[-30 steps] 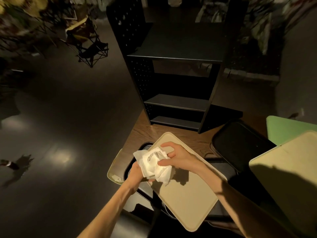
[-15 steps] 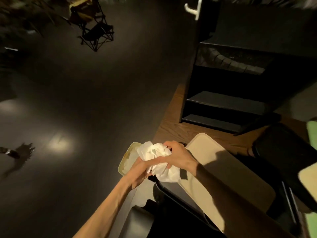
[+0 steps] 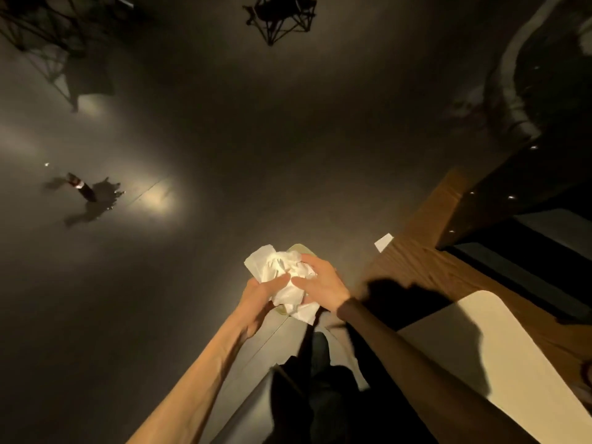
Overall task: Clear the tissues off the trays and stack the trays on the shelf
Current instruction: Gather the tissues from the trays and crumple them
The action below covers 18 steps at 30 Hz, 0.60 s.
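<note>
A crumpled wad of white tissues [image 3: 282, 277] is held between both hands, out past the left edge of the wooden table [image 3: 426, 264]. My left hand [image 3: 259, 299] grips it from below and my right hand [image 3: 323, 286] presses on it from the right. Directly beneath the wad a pale green bin [image 3: 299, 249] is mostly hidden. A beige tray [image 3: 499, 347] lies on the table at the right, partly in my arm's shadow. The black shelf [image 3: 544, 225] stands at the far right edge, only partly in view.
Dark glossy floor fills the left and centre, with a bright light reflection. A small bottle-like object [image 3: 81, 187] lies on the floor at left. Folding-chair frames [image 3: 278, 17] stand at the top. A white paper scrap [image 3: 383, 242] sits at the table corner. My dark-clothed legs [image 3: 320, 395] show below.
The view has swung left and down, away from the shelf and trays. Both hands carried the tissue wad off the beige tray and leftward past the table edge, over the bin.
</note>
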Motion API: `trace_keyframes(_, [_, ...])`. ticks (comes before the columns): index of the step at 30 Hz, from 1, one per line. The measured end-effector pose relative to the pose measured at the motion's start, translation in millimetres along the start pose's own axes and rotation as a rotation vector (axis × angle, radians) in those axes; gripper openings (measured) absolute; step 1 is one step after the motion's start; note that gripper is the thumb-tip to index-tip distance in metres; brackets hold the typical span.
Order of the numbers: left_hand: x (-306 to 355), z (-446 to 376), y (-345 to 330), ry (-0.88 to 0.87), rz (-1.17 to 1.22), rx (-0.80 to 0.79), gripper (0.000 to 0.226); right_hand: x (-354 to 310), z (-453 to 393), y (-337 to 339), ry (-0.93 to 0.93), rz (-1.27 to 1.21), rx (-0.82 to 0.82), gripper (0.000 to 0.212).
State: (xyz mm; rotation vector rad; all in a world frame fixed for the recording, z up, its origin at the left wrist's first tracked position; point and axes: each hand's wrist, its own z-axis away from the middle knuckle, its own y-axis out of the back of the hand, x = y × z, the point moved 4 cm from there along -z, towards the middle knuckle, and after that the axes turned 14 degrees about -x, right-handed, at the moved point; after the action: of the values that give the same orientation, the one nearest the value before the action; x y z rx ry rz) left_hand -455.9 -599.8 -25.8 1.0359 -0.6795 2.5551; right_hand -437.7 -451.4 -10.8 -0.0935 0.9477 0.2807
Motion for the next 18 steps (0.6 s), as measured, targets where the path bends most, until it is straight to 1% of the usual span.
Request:
trace_keyframes(2, [-13.1,-14.7,24.9,0.02,0.03,0.047,0.036,11.5,-31.6,-15.1,-0.02,-0.029,0.067,0.034])
trace_keyframes(4, [-28.4,-32.8,49.3,0.047,0.076,0.12,0.035,31.8,-63.3,-28.2,-0.084,-0.113,0.125,0.035])
trace_keyframes(6, [-46.3,-53.7,74.9,0.063,0.124,0.206,0.038,60.0,-98.0,-39.5,-0.16,-0.137,0.167,0.036])
trace_keyframes(8, [-66.9,-75.9,102.4,0.079,0.141,0.304,0.04,92.3,-136.1,-49.3,-0.207,-0.102,0.221,0.042])
trace_keyframes(10, [-91.1,-98.4,127.9,0.101,0.128,0.369,0.039,129.4,-175.4,-56.8,-0.274,-0.074,0.264,0.051])
trace_keyframes(12, [-118.9,-120.3,151.1,0.144,0.109,0.412,0.042,161.3,-210.3,-63.6,-0.324,-0.128,0.32,0.051])
trace_keyframes(15, [-162.7,-152.2,180.7,0.202,0.092,0.432,0.044,208.8,-253.7,-75.3,-0.381,-0.303,0.418,0.05])
trace_keyframes(18, [-200.5,-190.4,209.5,0.203,0.076,0.416,0.036,266.4,-300.2,-91.3,-0.401,-0.425,0.475,0.047])
